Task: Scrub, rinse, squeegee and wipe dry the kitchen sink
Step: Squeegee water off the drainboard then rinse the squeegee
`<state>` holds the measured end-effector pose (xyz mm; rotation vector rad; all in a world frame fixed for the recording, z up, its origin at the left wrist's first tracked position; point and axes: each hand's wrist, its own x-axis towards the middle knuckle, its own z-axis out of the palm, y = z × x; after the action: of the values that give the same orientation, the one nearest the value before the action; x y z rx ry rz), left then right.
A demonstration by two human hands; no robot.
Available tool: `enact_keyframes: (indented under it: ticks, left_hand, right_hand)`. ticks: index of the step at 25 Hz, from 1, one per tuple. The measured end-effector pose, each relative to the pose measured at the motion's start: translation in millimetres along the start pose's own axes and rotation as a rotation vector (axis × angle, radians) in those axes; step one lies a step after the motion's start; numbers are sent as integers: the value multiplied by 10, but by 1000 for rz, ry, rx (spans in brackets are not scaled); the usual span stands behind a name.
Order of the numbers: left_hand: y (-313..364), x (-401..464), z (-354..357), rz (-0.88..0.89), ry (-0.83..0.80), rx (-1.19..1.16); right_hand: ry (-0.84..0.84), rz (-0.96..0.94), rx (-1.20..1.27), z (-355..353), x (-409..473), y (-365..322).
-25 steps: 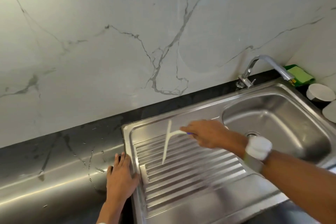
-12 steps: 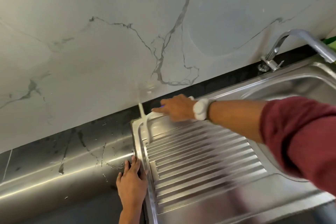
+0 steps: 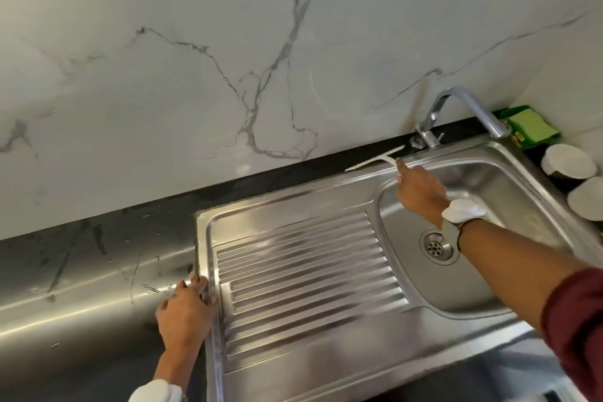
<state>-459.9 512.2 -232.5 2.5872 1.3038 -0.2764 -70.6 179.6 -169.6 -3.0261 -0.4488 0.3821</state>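
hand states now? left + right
Left hand: open, resting flat on the sink's left rim.
Right hand: gripping the white squeegee.

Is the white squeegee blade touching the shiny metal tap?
Apart. In the head view the white squeegee blade lies along the steel sink's back rim, and a dark gap shows before the shiny metal tap.

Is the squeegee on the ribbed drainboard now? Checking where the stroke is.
No, the squeegee lies along the sink's back rim.

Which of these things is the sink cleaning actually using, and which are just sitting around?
In use: white squeegee held by right hand; sink; left hand resting at its rim.
Lying about: green sponge, tap, two white bowls.
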Motion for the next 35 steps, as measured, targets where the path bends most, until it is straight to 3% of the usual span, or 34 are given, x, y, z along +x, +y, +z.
enact_keyframes:
  ticks: [3, 8, 11, 14, 19, 24, 27, 30, 32, 35]
  left_hand:
    - [7, -49, -50, 40, 1, 19]
    - [27, -55, -143, 82, -5, 20]
    - [-96, -90, -14, 117, -25, 20]
    - [-115, -110, 73, 132, 8, -37]
    - [76, -360, 171, 123, 67, -22]
    - [963, -1397, 585, 364, -38, -75]
    - [1514, -1741, 736, 324, -84, -79]
    - [1891, -1796, 717, 291, -77, -18]
    - [2109, -1790, 679, 266, -92, -4]
    - [2408, -1698, 565, 259, -177, -5]
  right_hand:
    - [-126, -29, -25, -30, -471, 111]
    - [-137, -187, 121, -264, -1414, 146]
    - [-313, -481, 267, -61, -2031, -140]
    - [-542, -769, 71, 369, -2643, -332]
    - [-679, -621, -74, 321, -2458, 1052]
    - [-793, -660, -425, -308, -1813, 2238]
    - [-684, -796, -722, -610, -1209, 2467]
    - [-261, -814, -952, -968, -692, 2443]
    - [-163, -692, -728, -1059, -500, 2443]
    - [-359, -682, -254, -808, -771, 2396]
